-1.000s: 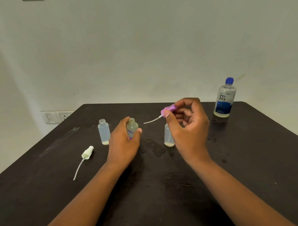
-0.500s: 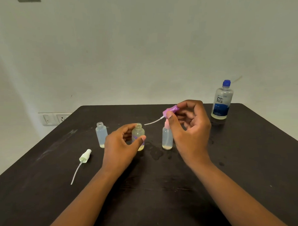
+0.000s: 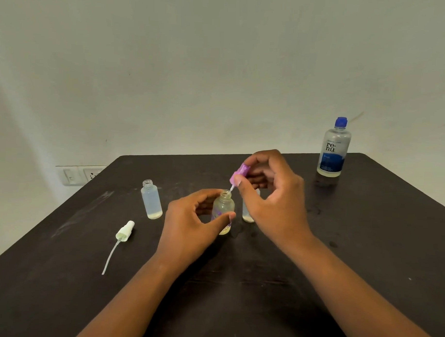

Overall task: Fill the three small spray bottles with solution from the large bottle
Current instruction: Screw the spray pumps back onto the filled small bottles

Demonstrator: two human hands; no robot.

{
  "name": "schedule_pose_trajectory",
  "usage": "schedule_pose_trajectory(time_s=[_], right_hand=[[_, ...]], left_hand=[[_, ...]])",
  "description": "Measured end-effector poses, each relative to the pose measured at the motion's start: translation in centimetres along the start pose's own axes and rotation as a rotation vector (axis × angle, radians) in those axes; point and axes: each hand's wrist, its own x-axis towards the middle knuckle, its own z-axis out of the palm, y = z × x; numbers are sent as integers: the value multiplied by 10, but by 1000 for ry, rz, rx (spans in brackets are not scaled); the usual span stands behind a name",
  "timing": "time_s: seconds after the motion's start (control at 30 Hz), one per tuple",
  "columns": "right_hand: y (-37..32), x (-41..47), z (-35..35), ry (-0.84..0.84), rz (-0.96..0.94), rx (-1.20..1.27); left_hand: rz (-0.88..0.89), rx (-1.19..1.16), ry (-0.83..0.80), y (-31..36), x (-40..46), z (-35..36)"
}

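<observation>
My left hand (image 3: 189, 225) grips a small clear bottle with a purple print (image 3: 223, 208), upright on the dark table (image 3: 237, 295). My right hand (image 3: 270, 200) pinches a purple spray cap (image 3: 237, 173) just above that bottle's open neck, its thin tube dipping into the mouth. A second small bottle (image 3: 151, 200) stands open to the left with a little liquid at the bottom. A third small bottle (image 3: 247, 214) stands behind my right hand, mostly hidden. The large bottle with a blue cap (image 3: 333, 149) stands capped at the far right corner.
A pale spray cap with its long tube (image 3: 123, 234) lies on the table to the left. Wet spots mark the table by the bottles. A wall socket (image 3: 80, 174) sits beyond the table's far left edge.
My right hand has tipped the purple cap from sideways to downward, bringing its tube into the neck of the bottle in my left hand. The left hand set that bottle further right.
</observation>
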Motion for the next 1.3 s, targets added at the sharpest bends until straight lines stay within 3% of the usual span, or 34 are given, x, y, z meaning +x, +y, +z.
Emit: schedule_pose_trajectory(time_s=[0.6,1.3], right_hand=[[8,-6,6,-237,-8,-135],[8,-8,6,-241,-44,-112]], left_hand=[[12,-64,-55,2,-1,5],[-47,-124,-106,-4,2,5]])
